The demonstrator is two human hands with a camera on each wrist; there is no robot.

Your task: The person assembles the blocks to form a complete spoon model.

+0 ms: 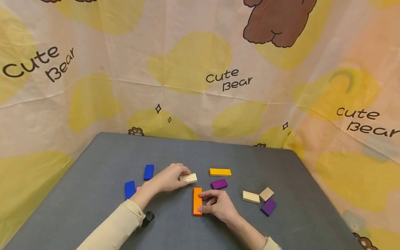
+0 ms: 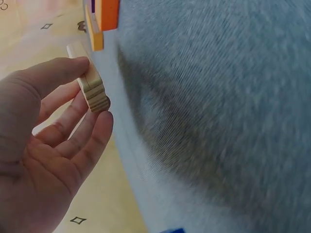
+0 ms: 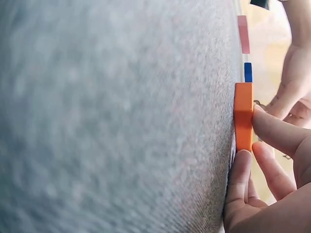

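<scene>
My left hand (image 1: 170,177) pinches a pale wooden block (image 1: 190,178) between thumb and fingers; in the left wrist view the thumb of the hand (image 2: 53,131) lies on one face of the wooden block (image 2: 91,82). To the right and nearer, my right hand (image 1: 221,207) holds an orange block (image 1: 197,202) at its right side, the block's long side pointing away from me. The right wrist view has the orange block (image 3: 244,116) on the cloth, with the right hand's fingers (image 3: 239,177) at its end and thumb touching it.
Two blue blocks (image 1: 148,172) (image 1: 129,190), a partly hidden pink block (image 1: 138,189) and a black object (image 1: 148,219) are on the left. Beyond the orange block are a yellow block (image 1: 220,172) and a purple block (image 1: 219,184). Two wooden blocks (image 1: 250,197) and another purple one (image 1: 268,207) sit right.
</scene>
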